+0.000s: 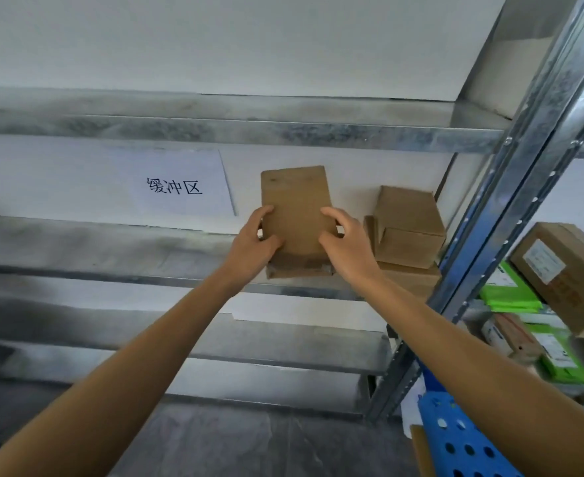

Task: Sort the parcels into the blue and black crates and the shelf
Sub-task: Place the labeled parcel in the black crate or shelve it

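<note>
**Both hands on the parcel (295, 208) at the shelf (111, 251)**

My left hand (254, 241) grips the parcel's left edge, fingers (263, 213) curled over its face. My right hand (347, 241) pinches the right edge the same way. The brown parcel stands tilted between my fingers, its lower end on the metal shelf. Just right of my right fingers sit stacked boxes (408, 228).

Bare shelf (94, 249) left, stacked boxes (409, 228) right
</note>
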